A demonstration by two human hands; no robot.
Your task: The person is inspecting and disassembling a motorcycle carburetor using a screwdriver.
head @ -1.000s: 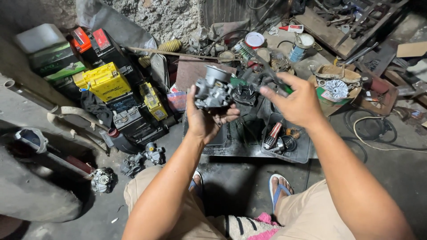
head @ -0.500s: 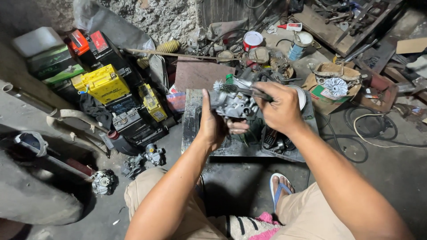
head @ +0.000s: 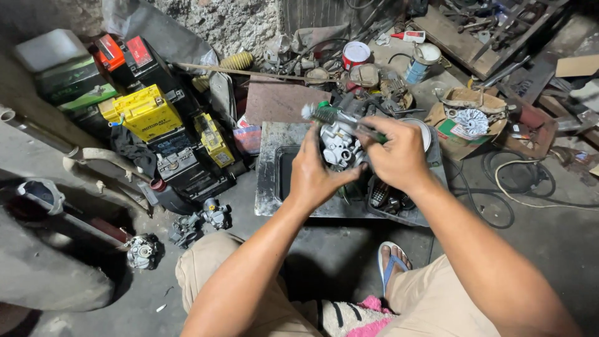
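My left hand [head: 315, 171] grips a grey metal carburetor [head: 337, 145] from below and holds it over a dark metal tray [head: 270, 168] on the floor. My right hand [head: 399, 153] is closed around a green-handled brush [head: 331, 115] whose bristled end lies across the top of the carburetor. Both hands meet at the middle of the view. Small dark engine parts [head: 384, 196] lie in the tray under my right wrist.
Stacked batteries, yellow [head: 145, 111], red [head: 125, 55] and black, stand at the left. Two loose carburetors [head: 203, 221] lie on the floor near my left knee. Cans [head: 355, 53], a cardboard box with a round part [head: 471, 118], cables and scrap crowd the back and right.
Both hands came together and drew nearer. My right hand, empty and spread a second ago, now holds the brush against the carburetor, which has been turned in my left hand.
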